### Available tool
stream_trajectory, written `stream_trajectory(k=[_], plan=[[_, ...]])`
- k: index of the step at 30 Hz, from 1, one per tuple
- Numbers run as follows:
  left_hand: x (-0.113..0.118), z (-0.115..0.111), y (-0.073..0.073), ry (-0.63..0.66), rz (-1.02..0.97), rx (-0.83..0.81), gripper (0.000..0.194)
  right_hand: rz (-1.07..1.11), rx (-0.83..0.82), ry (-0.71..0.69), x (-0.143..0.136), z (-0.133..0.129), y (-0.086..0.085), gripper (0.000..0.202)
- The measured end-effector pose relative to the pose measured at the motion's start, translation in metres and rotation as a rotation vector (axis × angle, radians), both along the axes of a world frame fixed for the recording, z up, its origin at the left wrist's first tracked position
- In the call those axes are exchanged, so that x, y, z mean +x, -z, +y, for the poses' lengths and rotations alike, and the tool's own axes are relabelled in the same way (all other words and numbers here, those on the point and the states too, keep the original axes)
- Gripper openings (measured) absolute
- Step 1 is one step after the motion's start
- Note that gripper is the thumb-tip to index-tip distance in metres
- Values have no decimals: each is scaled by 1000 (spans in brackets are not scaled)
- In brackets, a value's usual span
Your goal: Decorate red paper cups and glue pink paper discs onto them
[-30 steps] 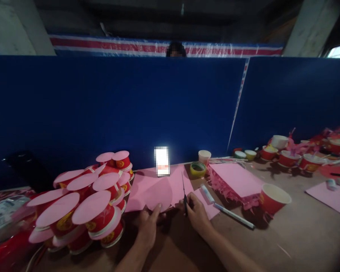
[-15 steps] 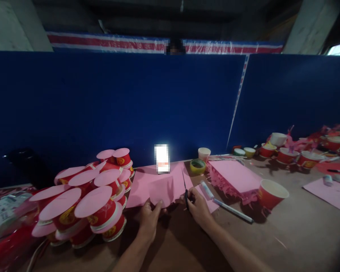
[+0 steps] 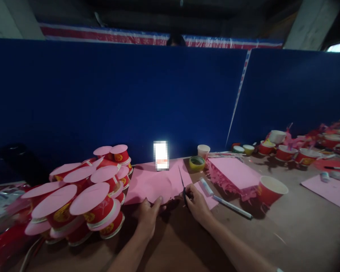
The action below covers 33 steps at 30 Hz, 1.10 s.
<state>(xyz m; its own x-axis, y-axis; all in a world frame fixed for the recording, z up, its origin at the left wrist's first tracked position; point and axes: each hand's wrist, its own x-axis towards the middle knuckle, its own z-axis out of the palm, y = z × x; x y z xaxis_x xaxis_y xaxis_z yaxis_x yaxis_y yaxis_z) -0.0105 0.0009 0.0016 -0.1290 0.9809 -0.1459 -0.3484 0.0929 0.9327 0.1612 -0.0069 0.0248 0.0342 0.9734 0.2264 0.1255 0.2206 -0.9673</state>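
Observation:
My left hand (image 3: 149, 215) pinches the near edge of a pink paper piece (image 3: 158, 189) with a rounded outline. Behind that piece lies a larger pink paper sheet (image 3: 134, 185), so the two blend in colour. In my right hand (image 3: 197, 202) are black-handled scissors (image 3: 183, 183), their blades pointing up and away from me, to the right of the held piece and apart from it. A pale glue stick (image 3: 206, 186) rests on a small pink paper scrap just past my right hand, with a white marker (image 3: 232, 207) beside it.
Stacked red paper cups with pink discs (image 3: 93, 204) crowd the left. A roll of tape (image 3: 197, 163), a white cup (image 3: 203, 151), a fringed pink paper stack (image 3: 235, 172) and a tilted red cup (image 3: 272, 190) stand right. A blue partition (image 3: 116, 94) rises behind; a person's head shows above it.
The pink piece in my left hand has turned, showing a rounder outline and lying flatter against the sheet behind. My right hand has shifted slightly left with the scissors. The view has tilted a little.

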Motion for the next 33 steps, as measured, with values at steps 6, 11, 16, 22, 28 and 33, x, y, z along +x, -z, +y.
stream_trajectory(k=[6, 11, 16, 22, 28, 33], plan=[[1, -3, -11, -43, -43, -45, 37, -48, -4, 42, 2, 2, 9, 14], [3, -4, -18, -50, -107, -64, 31, -90, 21, 50, 4, 3, 11, 17], [4, -3, -16, -74, -108, -36, 30, -56, 23, -63, 1, -3, 2, 17], [3, -4, -14, -28, -115, 40, 32, 55, -59, -190, -2, -6, 2, 34], [3, -4, -13, -88, -105, -17, 34, 152, -108, -222, -9, -8, 5, 39], [5, -6, -13, -60, -69, -18, 37, 152, -113, -245, -12, -9, 11, 30]])
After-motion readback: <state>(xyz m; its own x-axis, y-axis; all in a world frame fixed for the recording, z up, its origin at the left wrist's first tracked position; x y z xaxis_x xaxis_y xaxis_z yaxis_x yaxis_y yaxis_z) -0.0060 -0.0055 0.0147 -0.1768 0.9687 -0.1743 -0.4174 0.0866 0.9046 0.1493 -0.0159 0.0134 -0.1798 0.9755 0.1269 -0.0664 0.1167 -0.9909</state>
